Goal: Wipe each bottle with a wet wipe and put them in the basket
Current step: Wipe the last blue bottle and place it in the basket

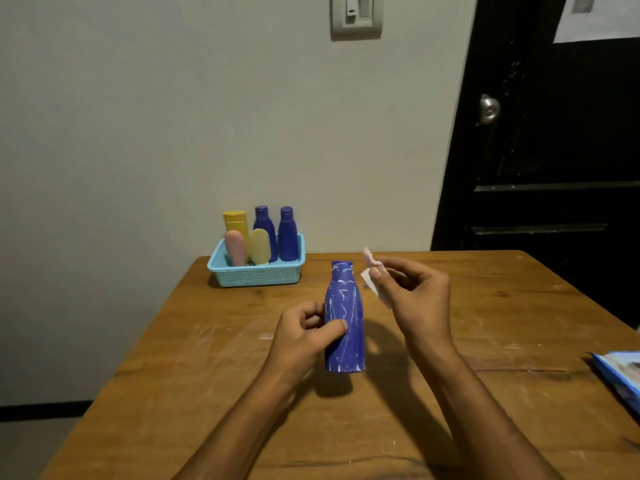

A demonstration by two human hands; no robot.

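A blue bottle streaked with white marks is held upright above the wooden table. My left hand grips its lower body, thumb across the front. My right hand pinches a small white wet wipe just right of the bottle's neck, apart from it. At the table's far left stands a light blue basket holding a yellow bottle, two blue bottles, a pink tube and a pale yellow tube.
A blue wet-wipe pack lies at the table's right edge. A white smear marks the tabletop left of my left hand. A dark door stands behind the table on the right, a plain wall on the left.
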